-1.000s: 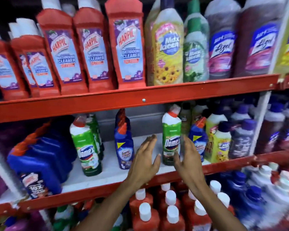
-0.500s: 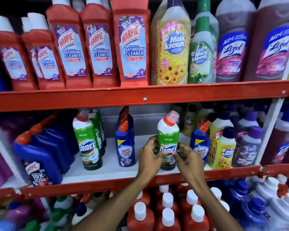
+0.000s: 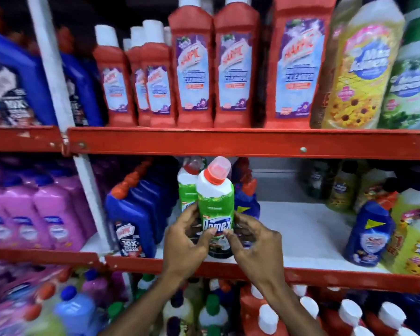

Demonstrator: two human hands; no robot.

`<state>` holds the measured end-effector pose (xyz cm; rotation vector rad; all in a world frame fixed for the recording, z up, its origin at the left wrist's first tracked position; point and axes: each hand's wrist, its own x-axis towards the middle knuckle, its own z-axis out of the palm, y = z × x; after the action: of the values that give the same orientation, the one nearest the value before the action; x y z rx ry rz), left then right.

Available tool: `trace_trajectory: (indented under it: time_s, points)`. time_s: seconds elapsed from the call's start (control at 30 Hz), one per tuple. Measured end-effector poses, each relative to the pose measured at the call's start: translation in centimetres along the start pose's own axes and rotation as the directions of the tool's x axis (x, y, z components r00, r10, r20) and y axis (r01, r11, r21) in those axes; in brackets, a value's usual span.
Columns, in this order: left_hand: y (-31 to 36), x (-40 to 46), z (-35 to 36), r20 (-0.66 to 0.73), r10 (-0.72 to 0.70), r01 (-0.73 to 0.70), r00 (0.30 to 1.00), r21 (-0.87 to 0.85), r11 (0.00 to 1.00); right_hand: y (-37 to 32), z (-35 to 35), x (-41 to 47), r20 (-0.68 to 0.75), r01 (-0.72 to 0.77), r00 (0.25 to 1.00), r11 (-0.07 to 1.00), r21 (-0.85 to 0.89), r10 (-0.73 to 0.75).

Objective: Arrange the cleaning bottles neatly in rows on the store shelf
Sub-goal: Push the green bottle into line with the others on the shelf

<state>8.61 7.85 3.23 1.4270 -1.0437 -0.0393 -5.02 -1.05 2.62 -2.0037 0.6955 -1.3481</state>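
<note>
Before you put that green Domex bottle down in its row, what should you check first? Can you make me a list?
1. Both hands on the bottle: ok. The left hand and right hand grip the green Domex bottle from either side.
2. Label facing out: ok, the name faces the camera.
3. Bottle upright: not ok, it leans slightly, cap to the right.
4. A matching bottle to line up with: ok, a second green bottle stands just behind and left.
5. Free shelf space: ok, the white shelf is bare to the right.
6. Bottle resting on the shelf: cannot tell, the hands hide part of its base.
</note>
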Motion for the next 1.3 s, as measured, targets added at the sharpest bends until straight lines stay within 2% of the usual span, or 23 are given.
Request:
trace_trajectory:
  time_s: [0.17,0.33,0.5,0.63,0.67,0.73,0.8,0.9,0.97,1.07,1.17,1.23,1.3]
  points:
    - [-2.1,0.9,-3.7,-0.022,-0.011,0.013,1.000,0.073,0.997,-1.0,4.7,0.4,0.099,-0.030,0.995,1.000,-0.008,0.030]
    - [-4.1,1.5,-5.3,0.042,-0.067,0.060,0.997,0.144,0.988,-0.5,7.6,0.4,0.133,-0.087,0.986,0.994,-0.067,0.095]
    - [-4.8,1.6,-5.7,0.085,-0.104,0.087,0.991,0.183,0.979,0.0,8.1,0.2,0.113,-0.123,0.985,0.990,-0.065,0.130]
    - [-4.5,0.7,-5.3,0.031,-0.077,0.070,0.997,0.182,0.981,0.1,7.5,-0.2,0.134,-0.121,0.983,0.991,-0.064,0.129]
    - [-4.4,0.3,-5.2,-0.013,-0.039,0.041,0.999,0.198,0.979,0.1,7.2,-0.4,0.126,-0.109,0.985,0.992,-0.069,0.117]
    - [-4.2,-0.2,-5.0,-0.131,0.166,-0.136,0.977,0.212,0.968,0.2,6.2,-0.8,0.083,-0.039,0.995,0.993,-0.115,0.048]
    - [-3.6,-0.5,-4.3,-0.198,0.391,-0.336,0.899,0.260,0.905,0.3,5.0,-0.9,0.032,0.061,0.998,0.975,-0.216,-0.056]
    - [-2.1,-0.8,-2.0,-0.076,0.591,-0.527,0.803,0.373,0.764,0.8,2.8,-0.6,-0.018,0.162,0.983,0.905,-0.393,-0.184]
    - [-1.4,-0.9,0.1,0.048,0.640,-0.595,0.767,0.427,0.681,1.2,1.0,-0.5,-0.025,0.177,0.975,0.840,-0.512,-0.221]
    - [-0.4,-1.2,3.6,0.162,0.628,-0.617,0.761,0.481,0.624,1.9,-2.3,-0.5,-0.022,0.128,0.981,0.723,-0.678,-0.195]
    - [0.1,-1.7,6.6,0.233,0.554,-0.583,0.800,0.525,0.621,3.4,-5.7,-0.7,-0.026,0.068,0.991,0.648,-0.759,-0.134]
    - [0.2,-1.9,9.0,0.290,0.516,-0.583,0.806,0.537,0.609,4.8,-8.1,-1.0,-0.062,0.017,0.993,0.652,-0.758,-0.097]
    - [0.3,-2.1,11.3,0.352,0.482,-0.596,0.802,0.526,0.607,6.4,-10.4,-1.3,-0.105,-0.032,0.993,0.707,-0.707,-0.060]
